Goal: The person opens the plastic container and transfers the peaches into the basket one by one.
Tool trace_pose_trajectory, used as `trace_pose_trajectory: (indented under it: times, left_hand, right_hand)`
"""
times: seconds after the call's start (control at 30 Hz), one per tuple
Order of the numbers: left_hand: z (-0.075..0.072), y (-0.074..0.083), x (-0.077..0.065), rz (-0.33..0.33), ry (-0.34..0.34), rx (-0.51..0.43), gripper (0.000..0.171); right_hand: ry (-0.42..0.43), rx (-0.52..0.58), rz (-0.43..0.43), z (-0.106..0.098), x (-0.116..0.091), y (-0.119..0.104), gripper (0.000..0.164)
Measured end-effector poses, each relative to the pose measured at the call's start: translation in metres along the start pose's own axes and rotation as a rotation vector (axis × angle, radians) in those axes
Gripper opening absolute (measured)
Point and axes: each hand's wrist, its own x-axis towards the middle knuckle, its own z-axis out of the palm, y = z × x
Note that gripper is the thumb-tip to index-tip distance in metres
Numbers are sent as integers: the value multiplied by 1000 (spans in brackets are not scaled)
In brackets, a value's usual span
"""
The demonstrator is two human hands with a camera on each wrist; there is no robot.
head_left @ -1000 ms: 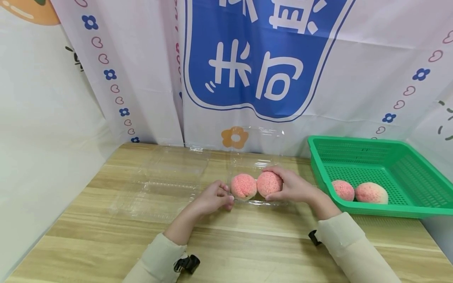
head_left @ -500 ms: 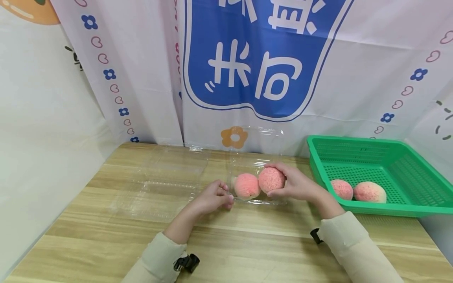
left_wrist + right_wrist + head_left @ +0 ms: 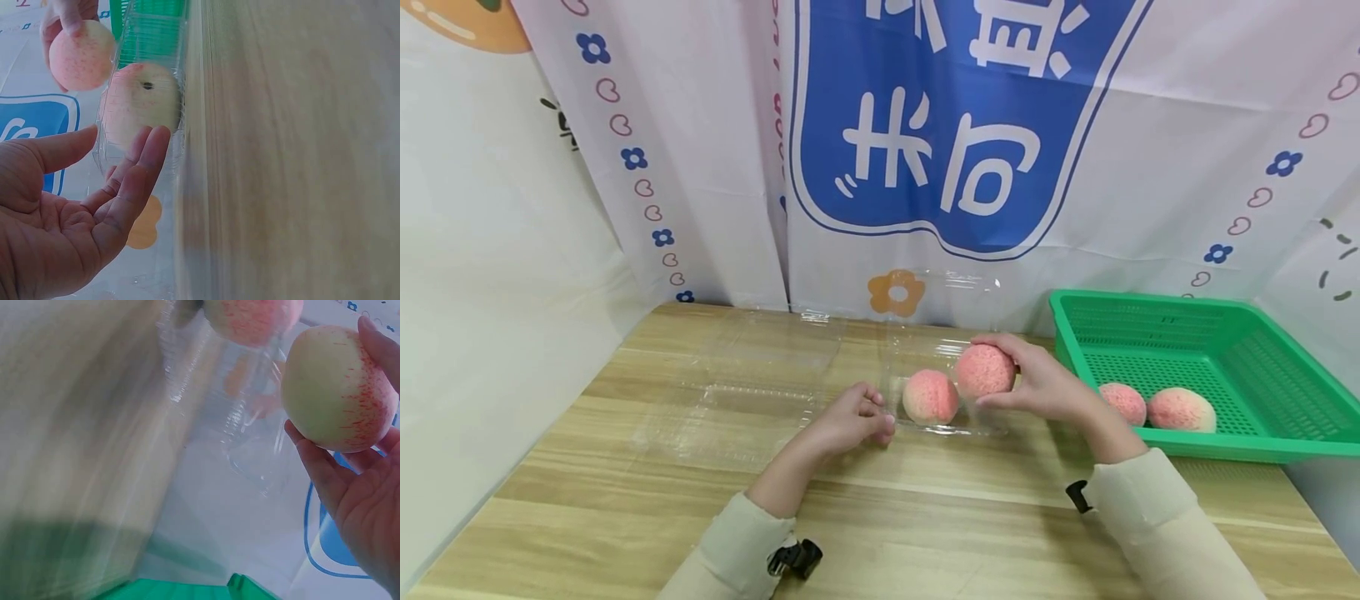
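Observation:
Between the thumb and fingers of my right hand [image 3: 1041, 382] is a pink peach [image 3: 985, 372]; the right wrist view shows this peach [image 3: 331, 387] pale on one side and speckled red on the other. It is held above the right part of a clear plastic clamshell box [image 3: 947, 430], whose lid stands raised at the back. A second peach [image 3: 931, 397] sits inside that box, to the left. My left hand [image 3: 850, 425] is beside the box's left front corner, its fingers loosely bent and holding nothing. In the left wrist view the left fingertips [image 3: 159, 140] are close to the box wall; contact is unclear.
A green plastic basket [image 3: 1217, 367] with two more peaches [image 3: 1182, 409] stands at the right. Another clear clamshell box [image 3: 737, 417] lies lid up on the wooden table [image 3: 925, 533] at the left. A printed cloth [image 3: 715, 167] hangs behind the table.
My right hand has lifted its peach up and slightly to the right, away from the other one. The peach in the box has rolled a little to the right. My left hand stays put.

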Motion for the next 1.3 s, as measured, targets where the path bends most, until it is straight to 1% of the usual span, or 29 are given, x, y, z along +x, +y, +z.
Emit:
trace_pose_trajectory:
  times: [0.3,0.57,0.7,0.87,1.03,1.3]
  left_hand:
    - [1,1,-1,-3,4,-21,28]
    - [1,2,-3,9,-18,-22,29]
    - [2,2,-3,-3,-12,-19,28]
    - [2,2,-1,-16,1,-21,28]
    - [3,2,1,-13,-5,-18,29]
    - [3,2,0,-17,-3,-32,29]
  right_hand:
    - [50,21,37,-25,-6,-7,76]
    - [144,-4,117,-50,-20,-2,80]
    - [174,-13,156,-66,-29,2,81]
    - [218,-40,225,-86,-44,6,82]
    - [273,-80,300,-104,-63,20,81]
    - [370,-90,336,-123,-94,42,78]
